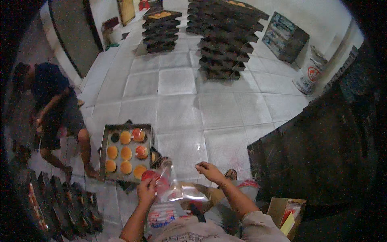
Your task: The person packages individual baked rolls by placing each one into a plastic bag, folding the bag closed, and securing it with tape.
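My left hand grips a clear plastic bag with red print, low in the middle of the view. To its right, my right hand has its fingers curled together; whatever they hold, if anything, is too small to tell. A metal tray holding several round golden buns lies just beyond my left hand, on other dark pieces. Red-printed plastic lies over some buns. More clear plastic lies across my lap.
A co-worker bends at left, above dark upright trays. Tall tray stacks stand behind on the tiled floor. A dark panel, cardboard box, white sack and crate are at right.
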Demonstrator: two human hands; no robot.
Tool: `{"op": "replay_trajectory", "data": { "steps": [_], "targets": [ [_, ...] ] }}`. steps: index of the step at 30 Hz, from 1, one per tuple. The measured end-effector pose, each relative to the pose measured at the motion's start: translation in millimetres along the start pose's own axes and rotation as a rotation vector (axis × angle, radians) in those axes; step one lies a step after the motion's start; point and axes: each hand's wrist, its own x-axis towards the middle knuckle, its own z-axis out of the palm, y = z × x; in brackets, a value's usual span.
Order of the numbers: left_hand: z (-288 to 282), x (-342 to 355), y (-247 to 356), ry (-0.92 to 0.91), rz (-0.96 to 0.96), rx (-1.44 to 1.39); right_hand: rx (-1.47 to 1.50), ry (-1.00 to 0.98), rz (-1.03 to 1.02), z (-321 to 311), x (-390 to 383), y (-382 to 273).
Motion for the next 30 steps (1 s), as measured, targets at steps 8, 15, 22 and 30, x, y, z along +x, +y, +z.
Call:
{"op": "replay_trajectory", "data": {
  "steps": [8, 15, 22, 30],
  "targets": [
    [13.6, 39.3, 11.7, 0.173, 0.611, 0.411, -0.218, -0.153, 0.083, 66.7, 84.2, 55.3],
    [9.4, 58.7, -8.8, 0.197, -0.009, 0.08, -0.384, -0.235, -0.067, 131.3, 147.2, 25.2],
    [5.5, 65.4, -62.3, 0.316, -0.158, -0.241, -0.441, -0.282, -0.473, 245.4, 217.5, 61.7],
    [-16.0, 85.0, -53.3, 0.335, 0.091, 0.347, -0.166, -0.361, -0.305, 308.6, 246.8, -51.3]
  ]
}}
